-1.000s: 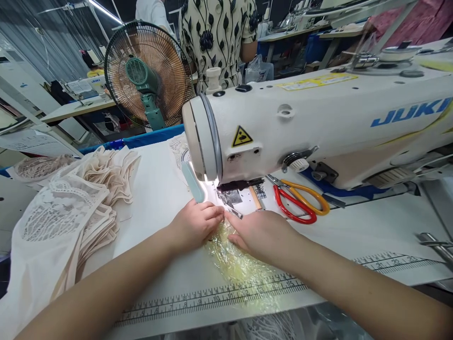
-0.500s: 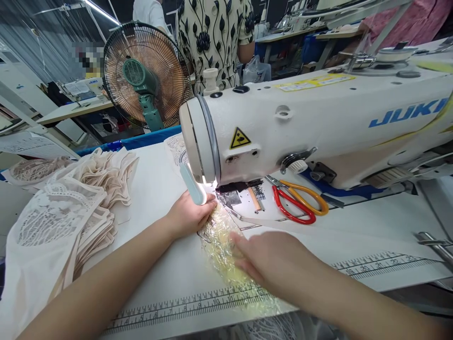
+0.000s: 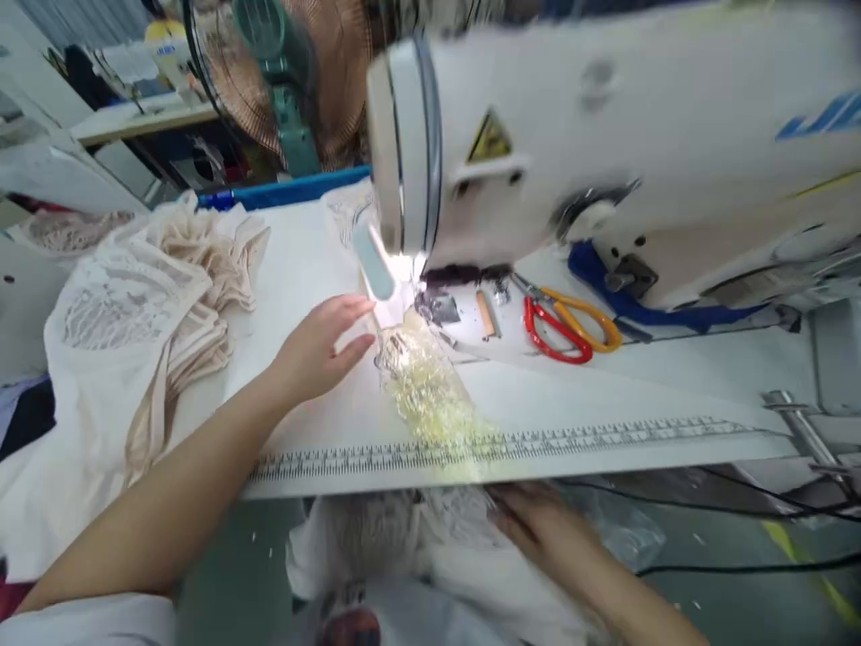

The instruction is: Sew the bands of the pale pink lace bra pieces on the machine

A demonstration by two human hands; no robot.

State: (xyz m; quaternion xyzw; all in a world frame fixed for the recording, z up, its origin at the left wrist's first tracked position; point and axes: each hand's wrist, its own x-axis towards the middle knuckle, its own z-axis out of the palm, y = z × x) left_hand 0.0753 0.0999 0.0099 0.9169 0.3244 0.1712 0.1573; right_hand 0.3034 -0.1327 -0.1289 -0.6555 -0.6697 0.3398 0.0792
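My left hand (image 3: 326, 350) is open beside the sewing machine's needle area, thumb and fingers apart. Its fingertips are close to the pale fabric under the machine head (image 3: 404, 152). From there a shiny, crinkled clear-and-yellowish strip (image 3: 430, 386) runs across the white table to its front edge. Below that edge, my right hand (image 3: 544, 525) reaches among pale lace fabric pieces (image 3: 464, 520) over my lap. Its fingertips touch the lace, but blur and fabric hide whether they grip it.
Stacked beige lace-trimmed pieces (image 3: 134, 305) lie on the left. Red-and-orange-handled scissors (image 3: 565, 327) rest right of the needle. A printed ruler (image 3: 578, 441) follows the front edge. A green fan (image 3: 289, 117) stands behind the table; black cables (image 3: 740, 567) hang below right.
My right hand has left the shiny strip and gone down below the table edge to the lace pieces. My left hand has let go near the needle and drawn back left. The view has tilted downward.
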